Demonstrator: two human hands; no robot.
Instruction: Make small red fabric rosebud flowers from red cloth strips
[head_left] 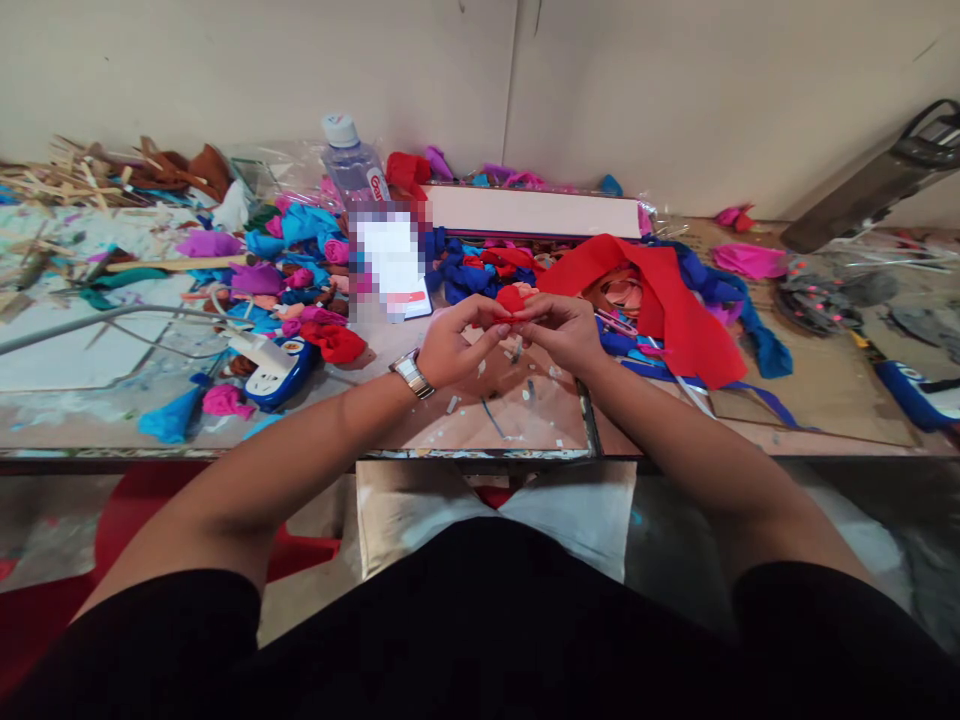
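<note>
Between both hands, above the middle of the table (420,425), is a small piece of red crepe paper (512,299). My left hand (461,342), with a watch on its wrist, pinches the piece from the left. From the right, the fingers of my right hand (562,330) are closed on it too, and the fingertips of both hands nearly meet. A wide red strip (675,310) lies curved just right of my right hand, partly over blue and peach paper pieces.
Colourful paper pieces (300,240) heap up at the left, near a water bottle (354,165), a lit phone (390,260) and a blue-white power socket (279,370). Wooden sticks (75,180) lie far left. A long white box (532,210) stands behind; a dark bottle (862,185) leans at the right.
</note>
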